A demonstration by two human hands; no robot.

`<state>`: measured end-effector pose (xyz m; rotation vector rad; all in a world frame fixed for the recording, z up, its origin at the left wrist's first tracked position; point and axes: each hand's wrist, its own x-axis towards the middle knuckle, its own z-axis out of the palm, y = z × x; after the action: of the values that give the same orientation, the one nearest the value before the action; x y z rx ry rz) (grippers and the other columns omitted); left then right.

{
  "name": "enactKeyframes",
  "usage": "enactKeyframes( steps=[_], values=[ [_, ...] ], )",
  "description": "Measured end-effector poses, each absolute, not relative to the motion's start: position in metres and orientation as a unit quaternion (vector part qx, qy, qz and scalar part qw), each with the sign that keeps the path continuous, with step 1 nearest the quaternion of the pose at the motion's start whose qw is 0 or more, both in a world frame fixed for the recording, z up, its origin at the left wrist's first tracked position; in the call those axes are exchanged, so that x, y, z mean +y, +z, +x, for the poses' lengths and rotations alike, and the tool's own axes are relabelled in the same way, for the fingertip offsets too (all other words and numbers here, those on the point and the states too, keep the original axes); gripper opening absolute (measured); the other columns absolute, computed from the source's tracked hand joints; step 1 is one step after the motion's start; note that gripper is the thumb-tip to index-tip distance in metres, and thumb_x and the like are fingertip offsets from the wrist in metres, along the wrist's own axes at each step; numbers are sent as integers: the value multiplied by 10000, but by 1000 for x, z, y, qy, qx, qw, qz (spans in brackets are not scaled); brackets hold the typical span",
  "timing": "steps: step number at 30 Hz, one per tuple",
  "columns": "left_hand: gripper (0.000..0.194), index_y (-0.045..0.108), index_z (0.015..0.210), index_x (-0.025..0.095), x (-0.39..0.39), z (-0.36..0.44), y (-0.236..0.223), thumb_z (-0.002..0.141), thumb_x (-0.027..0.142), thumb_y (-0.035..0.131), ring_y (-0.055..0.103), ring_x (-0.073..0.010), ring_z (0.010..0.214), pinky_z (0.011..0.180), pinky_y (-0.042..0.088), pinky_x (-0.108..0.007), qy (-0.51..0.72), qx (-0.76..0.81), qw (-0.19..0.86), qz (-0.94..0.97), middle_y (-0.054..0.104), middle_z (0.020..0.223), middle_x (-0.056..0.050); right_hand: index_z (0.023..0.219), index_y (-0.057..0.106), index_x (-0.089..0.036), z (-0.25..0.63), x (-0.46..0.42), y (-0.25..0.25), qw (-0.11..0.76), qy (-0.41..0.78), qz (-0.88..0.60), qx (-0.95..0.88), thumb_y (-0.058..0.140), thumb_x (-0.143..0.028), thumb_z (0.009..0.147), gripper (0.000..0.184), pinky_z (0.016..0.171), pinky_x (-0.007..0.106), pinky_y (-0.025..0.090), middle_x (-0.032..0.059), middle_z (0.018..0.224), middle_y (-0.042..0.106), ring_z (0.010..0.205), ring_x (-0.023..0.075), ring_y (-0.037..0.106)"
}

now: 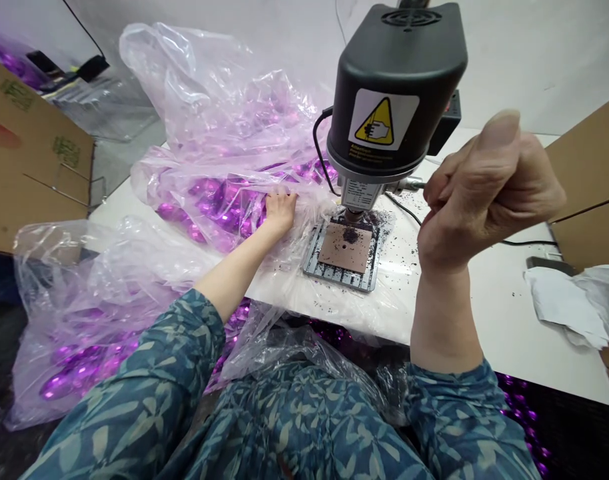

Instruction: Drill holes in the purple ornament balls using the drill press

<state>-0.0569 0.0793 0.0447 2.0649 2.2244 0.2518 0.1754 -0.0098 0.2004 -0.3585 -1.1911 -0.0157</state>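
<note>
A small black bench drill (397, 87) stands on the white table (504, 320), its bit over a brown pad on a grey slotted base plate (345, 250) strewn with dark shavings. My right hand (479, 193) is raised beside the drill head, fist closed round the drill's metal lever (414, 185), thumb up. My left hand (279, 212) reaches left of the plate into a clear plastic bag (224, 133) holding shiny purple pieces (209, 200); its fingertips are buried in the plastic.
A second clear bag with purple pieces (79, 367) hangs off the table at lower left. Cardboard boxes stand at the left (29, 153) and right (592, 173). Crumpled white paper (569, 300) lies at the right edge. A black cable (524, 242) crosses the table.
</note>
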Motion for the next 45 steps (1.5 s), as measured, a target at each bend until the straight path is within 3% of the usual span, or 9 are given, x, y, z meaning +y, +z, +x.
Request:
enactKeyframes(
  steps=[3,6,11,14,17,21,29,37,45],
  values=[
    [549,644,1469,171,71,-57,41,1006,29,384,558,-468,1478,1137,488,-650,72,740,23,669,608,1558,-286,558,343,-216,176,-7,200,810,-18,-175,-560,641,-428,1063,624,463,300,216,-67,499,372,414,38,335],
    [564,601,1500,109,59,-60,44,984,8,394,540,-464,1506,1187,453,-624,79,717,39,691,587,1572,-314,566,330,-238,177,-6,199,807,-27,-186,-559,647,-470,1052,624,466,340,202,-66,483,367,407,66,314],
    [414,678,1363,160,21,-68,59,949,155,694,651,-432,1356,1177,517,-603,206,656,104,719,708,1387,-223,587,309,-250,178,-11,199,797,-6,-228,-559,643,-594,1027,651,491,372,201,-64,471,350,419,91,297],
    [421,678,1330,197,-5,-62,62,946,333,783,746,-305,1123,1007,635,-486,358,580,289,672,758,1258,-139,589,312,-251,177,-15,199,791,-6,-257,-556,621,-658,1015,665,496,374,225,-62,479,360,430,94,315],
    [526,663,1353,189,-17,-46,56,925,449,824,781,-229,995,855,664,-377,444,486,512,551,791,1220,-124,586,311,-254,175,-16,201,795,-19,-260,-547,613,-696,993,673,485,379,239,-58,476,359,427,94,306],
    [603,689,1256,179,-11,-27,42,794,458,960,799,-205,965,796,656,-321,475,441,620,442,817,1223,-121,590,289,-244,175,-18,201,791,-17,-258,-554,615,-658,999,667,472,366,238,-52,476,358,424,83,308],
    [692,662,1216,196,0,-13,22,722,521,1020,805,-229,969,909,627,-374,501,440,561,490,842,1048,-68,641,232,-262,179,-15,197,747,-78,-327,-573,398,-727,1047,639,483,383,269,-42,469,319,430,99,283],
    [738,675,1229,188,3,-2,15,689,537,1036,790,-272,1085,996,630,-429,494,392,552,546,819,1194,-110,614,277,-237,181,-16,196,773,-14,-268,-574,570,-702,1020,683,507,365,233,-49,488,307,437,96,271],
    [704,690,1227,184,3,3,10,710,521,1030,772,-276,1097,1025,628,-454,463,392,500,618,793,1239,-131,636,274,-255,177,-16,195,783,-23,-279,-556,514,-724,1020,651,516,397,235,-40,481,295,449,118,268]
  ],
)
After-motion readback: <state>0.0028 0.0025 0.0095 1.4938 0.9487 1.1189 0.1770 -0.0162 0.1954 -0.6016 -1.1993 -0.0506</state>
